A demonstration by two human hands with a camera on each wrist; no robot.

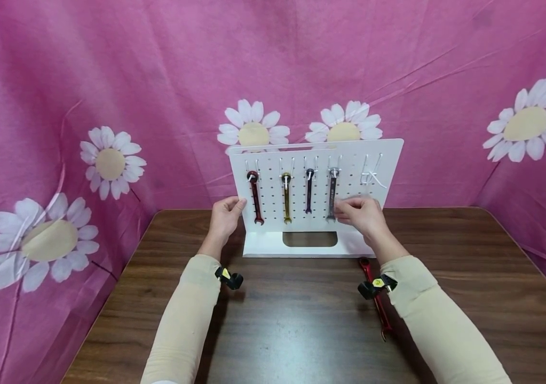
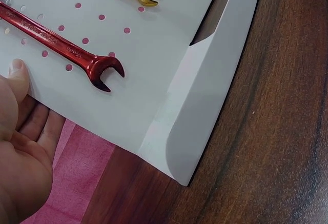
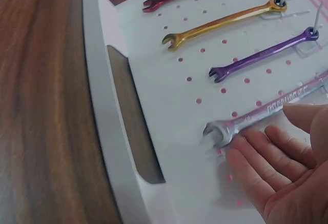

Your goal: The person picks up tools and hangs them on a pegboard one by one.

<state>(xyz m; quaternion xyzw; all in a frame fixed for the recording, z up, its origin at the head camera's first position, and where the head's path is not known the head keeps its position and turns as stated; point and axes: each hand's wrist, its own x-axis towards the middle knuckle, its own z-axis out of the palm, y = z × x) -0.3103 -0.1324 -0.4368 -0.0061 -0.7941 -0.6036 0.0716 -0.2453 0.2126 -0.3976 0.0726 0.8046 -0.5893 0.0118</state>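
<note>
A white pegboard stands upright with a row of wrenches hung on its hooks. My left hand holds its left edge, thumb on the front face and fingers behind. Nearest that hand hangs a red wrench, followed by a yellow wrench and a purple wrench. Last in the row is a silver wrench, slightly blurred at its open end. Beside it is my right hand, fingers loosely bent and fingertips right at the shank, with a gap between thumb and fingers.
Another red wrench lies on the wooden table under my right wrist. A bare white hook sits at the board's upper right. The board's base has a long cutout. A pink flowered cloth hangs behind.
</note>
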